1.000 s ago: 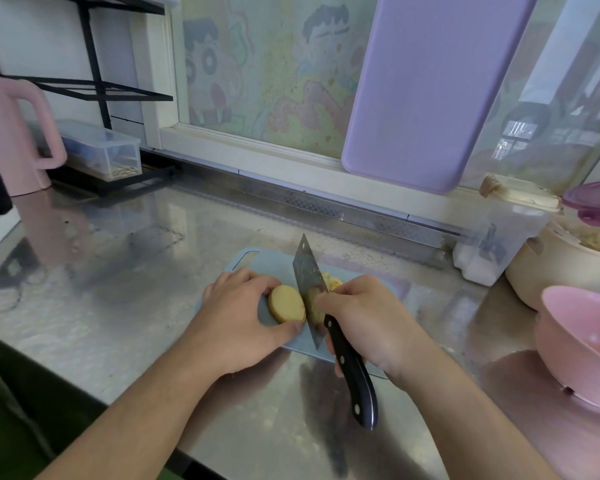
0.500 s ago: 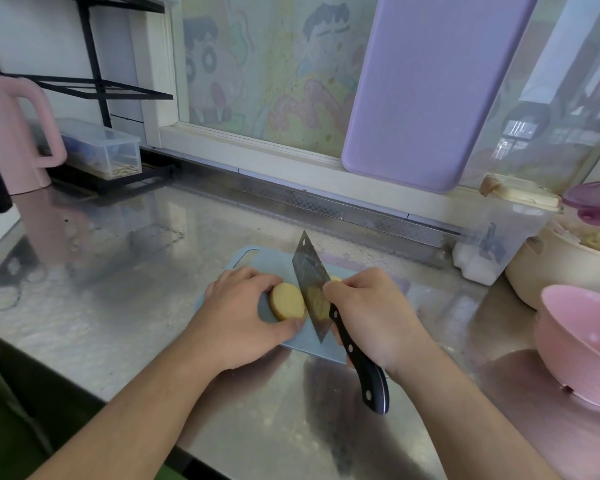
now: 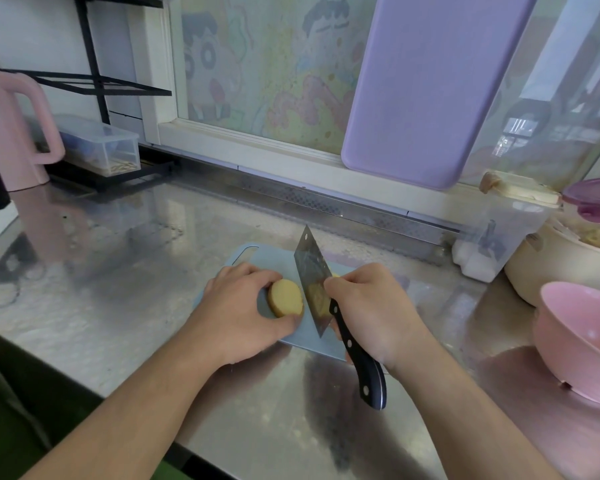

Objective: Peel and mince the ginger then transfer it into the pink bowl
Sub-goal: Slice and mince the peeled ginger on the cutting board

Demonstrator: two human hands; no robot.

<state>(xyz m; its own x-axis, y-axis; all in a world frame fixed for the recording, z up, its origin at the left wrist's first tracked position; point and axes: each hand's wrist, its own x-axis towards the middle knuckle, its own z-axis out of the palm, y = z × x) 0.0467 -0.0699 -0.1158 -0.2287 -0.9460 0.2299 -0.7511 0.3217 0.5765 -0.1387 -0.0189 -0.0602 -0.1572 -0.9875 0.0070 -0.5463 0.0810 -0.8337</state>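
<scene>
So the left hand (image 3: 238, 311) is curled over a peeled yellow chunk of ginger (image 3: 286, 298), thumb and fingers pinching it down on the small pale blue plastic cutting board (image 3: 274, 258) in the middle of the frame. The right hand (image 3: 374, 308) is wrapped tight around the black riveted handle of a steel cleaver (image 3: 312, 282), blade tilted just right of the ginger's flat cut face. Can't really tell if the edge touches the board, and whatever yellow bits sit behind the blade are mostly hidden. The round pink bowl (image 3: 579, 337) sits at the lower right, cut off by the frame edge, well apart from the board on the shiny steel counter (image 3: 118, 289).
</scene>
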